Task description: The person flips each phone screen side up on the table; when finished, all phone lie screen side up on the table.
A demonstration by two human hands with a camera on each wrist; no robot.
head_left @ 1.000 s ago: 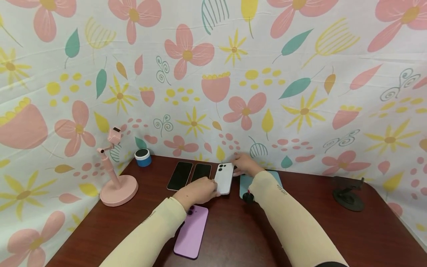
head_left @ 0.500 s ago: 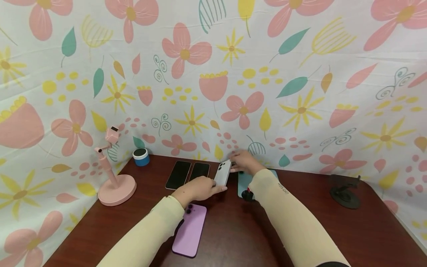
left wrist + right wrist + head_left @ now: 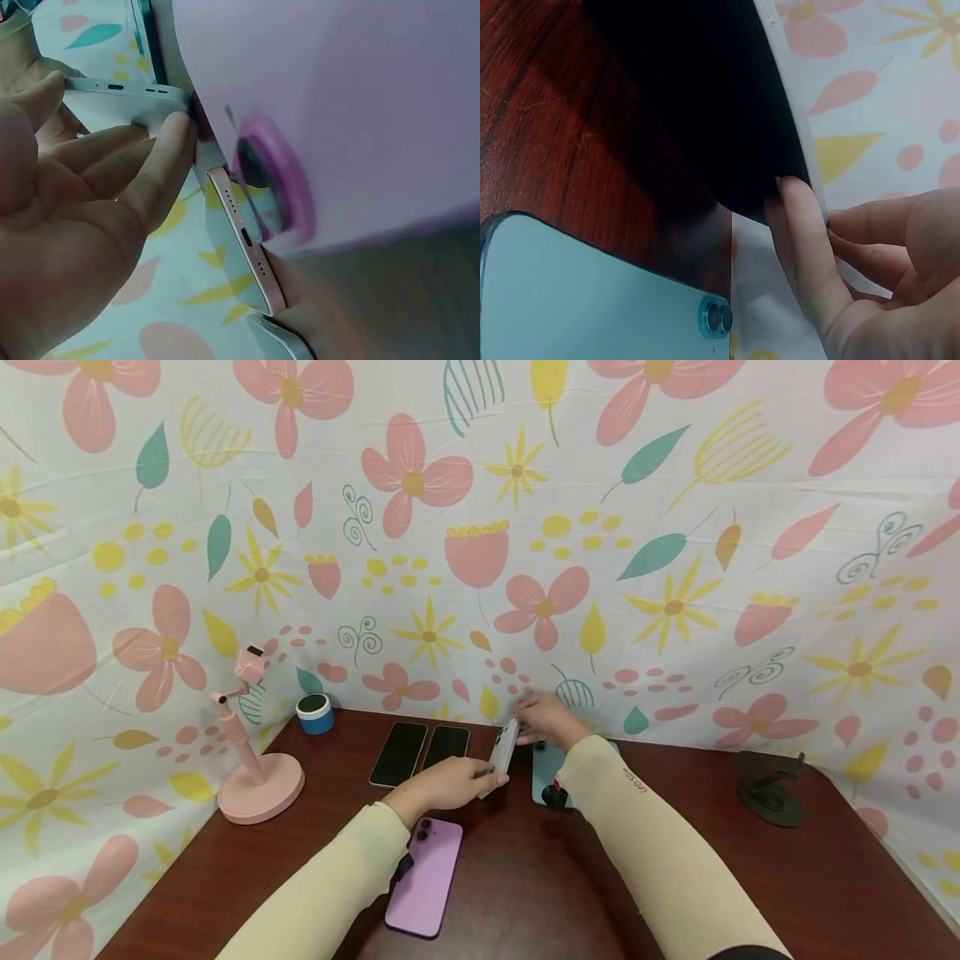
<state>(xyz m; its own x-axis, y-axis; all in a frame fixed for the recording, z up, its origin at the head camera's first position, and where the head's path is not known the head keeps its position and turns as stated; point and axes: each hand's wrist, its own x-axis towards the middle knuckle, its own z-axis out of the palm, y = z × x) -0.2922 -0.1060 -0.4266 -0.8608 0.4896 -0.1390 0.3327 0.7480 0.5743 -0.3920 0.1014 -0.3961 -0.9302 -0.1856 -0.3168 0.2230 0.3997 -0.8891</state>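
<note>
A white phone [image 3: 502, 750] is tilted up off the table, its camera side turned left. In the right wrist view its black screen [image 3: 705, 97] faces the camera. My right hand [image 3: 550, 720] pinches the far end between thumb and fingers. My left hand [image 3: 450, 783] holds the near end; in the left wrist view, the thumb and fingers are on either side of the phone's port end [image 3: 124, 88]. A light teal phone [image 3: 585, 300] lies beneath my right wrist. Beside my left wrist, a purple phone [image 3: 425, 881] lies back up.
Two phones with dark screens, a larger one [image 3: 399, 754] and a smaller one [image 3: 448, 743], lie left of the white phone. A pink stand [image 3: 260, 787] and a blue jar [image 3: 315, 716] are farther left. A black stand [image 3: 772, 793] is at right. Floral cloth [image 3: 480, 468] hangs behind.
The white phone has gone from nearly flat, back up, to steeply tilted, its right edge raised. Both hands have stayed at its ends and turned it.
</note>
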